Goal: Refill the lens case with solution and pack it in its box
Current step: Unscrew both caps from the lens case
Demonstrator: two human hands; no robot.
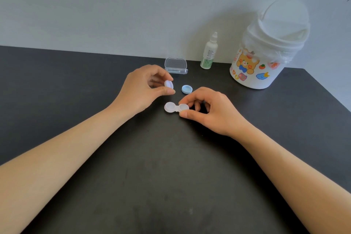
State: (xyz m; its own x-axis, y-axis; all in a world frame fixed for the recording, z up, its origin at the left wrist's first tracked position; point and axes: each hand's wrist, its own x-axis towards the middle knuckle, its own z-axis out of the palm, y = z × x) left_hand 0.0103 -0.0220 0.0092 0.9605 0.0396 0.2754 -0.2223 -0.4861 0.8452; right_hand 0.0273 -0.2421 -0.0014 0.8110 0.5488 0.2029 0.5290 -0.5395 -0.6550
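From the head camera, your right hand (210, 109) pinched the right-hand well of the translucent white plastic twin-well lens case (175, 107), which lay flat on the dark matte table (152, 167) near the middle of the view, with both wells uncapped. Your left hand (141, 86), at about ten o'clock from the case, was narrowed around a small round white screw cap (168, 84), held on edge between thumb and fingertips. A round light-blue screw cap (186, 89) lay on the table at about one o'clock from the case, near it but apart. At twelve o'clock stood the small clear plastic hinged box (176, 66), its lid raised, and just to its right the slim white solution bottle with a green label (209, 53), upright and capped. Whether the wells held liquid could not be told. The case looked light, stiff and smooth, likely to skate on the table, so you did well to grip it by a well's rim; once filled, it should stay level
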